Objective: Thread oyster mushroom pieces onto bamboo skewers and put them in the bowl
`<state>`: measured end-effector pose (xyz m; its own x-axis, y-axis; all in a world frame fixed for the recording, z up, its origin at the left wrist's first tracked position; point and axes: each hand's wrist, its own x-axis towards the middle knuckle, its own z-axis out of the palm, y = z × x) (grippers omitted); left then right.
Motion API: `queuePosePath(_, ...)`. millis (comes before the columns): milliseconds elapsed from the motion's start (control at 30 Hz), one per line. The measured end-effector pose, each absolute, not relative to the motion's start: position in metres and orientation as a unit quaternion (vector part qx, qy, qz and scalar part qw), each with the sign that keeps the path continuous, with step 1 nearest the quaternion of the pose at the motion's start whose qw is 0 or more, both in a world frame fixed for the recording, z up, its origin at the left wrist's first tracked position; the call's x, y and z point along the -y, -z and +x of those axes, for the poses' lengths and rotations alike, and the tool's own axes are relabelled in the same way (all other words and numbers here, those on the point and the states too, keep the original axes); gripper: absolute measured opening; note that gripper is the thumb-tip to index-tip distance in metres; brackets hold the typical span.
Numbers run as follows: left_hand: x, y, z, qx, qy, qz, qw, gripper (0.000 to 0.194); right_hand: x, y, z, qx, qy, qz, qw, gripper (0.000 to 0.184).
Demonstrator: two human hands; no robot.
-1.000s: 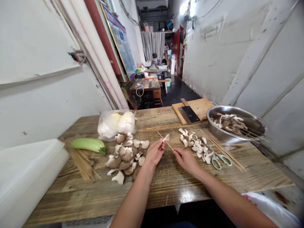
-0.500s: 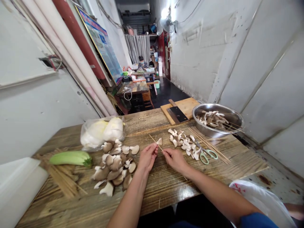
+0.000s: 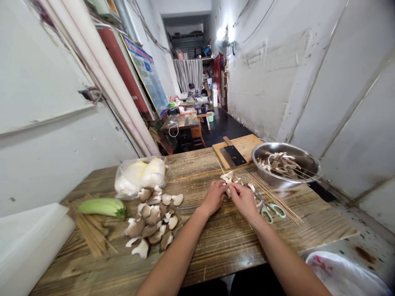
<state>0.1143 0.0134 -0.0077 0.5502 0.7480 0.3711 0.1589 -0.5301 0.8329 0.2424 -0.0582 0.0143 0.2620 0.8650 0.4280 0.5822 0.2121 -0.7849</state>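
Note:
Both my hands meet above the small pile of cut oyster mushroom pieces. My left hand (image 3: pixel 215 196) is closed, its fingertips pinching a pale oyster mushroom piece (image 3: pixel 227 176). Beside it, my right hand (image 3: pixel 245 200) is closed on a thin bamboo skewer (image 3: pixel 220 166), whose upper end sticks out beyond the fingers. My fingers partly hide the mushroom and the skewer's middle. Green-handled scissors (image 3: pixel 268 207) lie right of my right hand. To the left of my hands is a larger heap of oyster mushrooms (image 3: pixel 152 220).
Loose skewers (image 3: pixel 277 199) lie below a steel bowl (image 3: pixel 285 183) of skewered mushrooms. A cleaver (image 3: pixel 236 156) rests on a cutting board (image 3: pixel 247 144). At left are a bagged white vegetable (image 3: pixel 140 176), a green gourd (image 3: pixel 101 206) and a skewer bundle (image 3: pixel 89 234). A lined bin (image 3: pixel 342 271) stands lower right.
My hands have moved right and slightly forward with the skewer, from the gap between the mushroom heaps to the small pile. The camera view has shifted a little.

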Motion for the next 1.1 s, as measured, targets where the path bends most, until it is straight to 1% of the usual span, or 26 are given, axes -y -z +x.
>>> queuePosePath(67,-0.017,0.008,0.119,-0.275,-0.346,0.819,0.366,0.026,0.058,-0.014,0.243,0.592,-0.134,-0.612,0.507,0.028)
queuePosePath(133,-0.018,0.008,0.117,-0.261,-0.331,0.830,0.365,0.023,0.058,-0.012,0.242,0.595,-0.131,-0.607,0.510,0.028)
queuePosePath(300,-0.013,0.002,0.094,-0.280,-0.355,0.774,0.442,0.018,0.060,-0.010,0.236,0.611,-0.118,-0.611,0.489,0.027)
queuePosePath(467,-0.004,0.002,0.072,-0.315,-0.345,0.755,0.461,0.025,0.065,-0.009,0.226,0.649,-0.109,-0.607,0.445,0.027)
queuePosePath(567,-0.001,0.005,0.072,-0.300,-0.331,0.753,0.483,0.024,0.065,-0.008,0.224,0.661,-0.109,-0.608,0.425,0.027)
queuePosePath(767,-0.002,0.012,0.081,-0.275,-0.315,0.799,0.432,0.018,0.062,-0.005,0.227,0.649,-0.117,-0.616,0.431,0.028)
queuePosePath(900,-0.006,0.017,0.070,-0.328,-0.346,0.759,0.443,0.013,0.063,-0.006,0.227,0.649,-0.125,-0.609,0.438,0.027)
queuePosePath(1033,-0.007,0.020,0.063,-0.349,-0.363,0.713,0.488,0.024,0.064,-0.006,0.226,0.649,-0.137,-0.602,0.445,0.027)
queuePosePath(1100,-0.007,0.021,0.065,-0.350,-0.366,0.714,0.483,0.024,0.063,-0.005,0.226,0.646,-0.140,-0.604,0.445,0.027)
